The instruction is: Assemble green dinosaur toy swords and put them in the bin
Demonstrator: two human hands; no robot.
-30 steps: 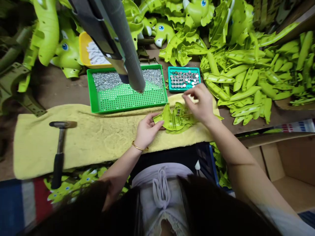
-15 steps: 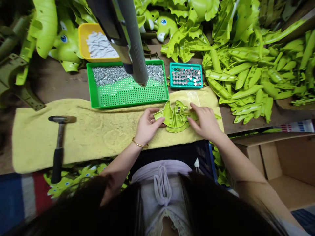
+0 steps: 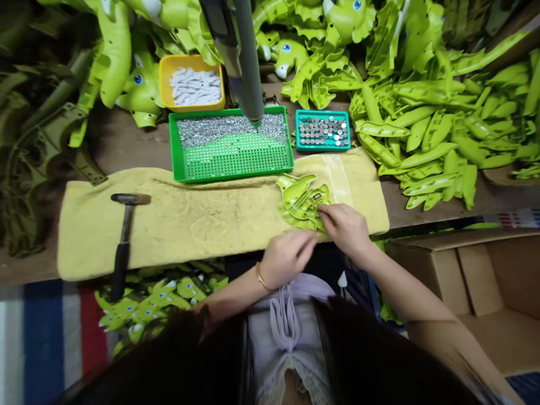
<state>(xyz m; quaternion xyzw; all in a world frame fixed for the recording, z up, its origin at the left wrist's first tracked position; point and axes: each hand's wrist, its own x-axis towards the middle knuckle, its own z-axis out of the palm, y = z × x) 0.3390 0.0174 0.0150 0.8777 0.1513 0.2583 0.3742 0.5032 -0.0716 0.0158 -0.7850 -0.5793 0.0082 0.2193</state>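
Observation:
A lime-green plastic toy shell half lies on the yellow cloth with its hollow, ribbed side up. Small metal parts show inside it. At its lower right edge, my right hand is closed, thumb and fingers pinched on the shell. My left hand is off the shell, in front of the cloth's near edge, with fingers curled together. Whatever may be in those fingers is hidden. A hammer with a black handle rests at the cloth's left, its grip hanging past the edge.
Behind the cloth stand a green tray of small metal pins or screws, a teal tray of round metal pieces and a yellow bin of white parts. A grey tool hangs above. Green parts heap right, above a cardboard box.
My left hand has let go of the shell and drawn back toward my body. The shell has turned, and my right hand has shifted down its right side. The camera view has swung left.

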